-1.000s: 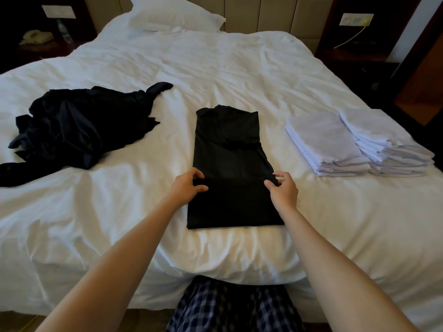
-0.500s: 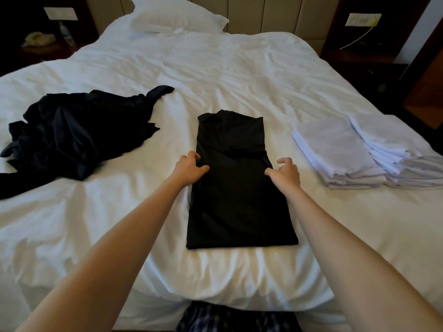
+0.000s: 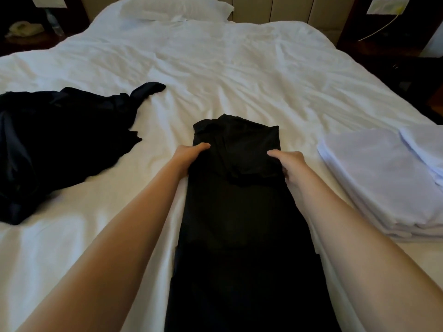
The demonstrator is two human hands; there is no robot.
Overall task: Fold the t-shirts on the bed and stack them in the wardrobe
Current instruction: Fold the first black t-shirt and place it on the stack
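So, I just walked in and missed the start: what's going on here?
A person is folding a black t-shirt on the bed, left hand and right hand gripping its side edges near the collar end. An unfolded dark heap lies to its left; folded white stacks sit to its right.

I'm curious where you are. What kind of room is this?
Likely a hotel bedroom: a wide bed with white bedding, a pillow, a padded headboard, and a telephone on the bedside table.
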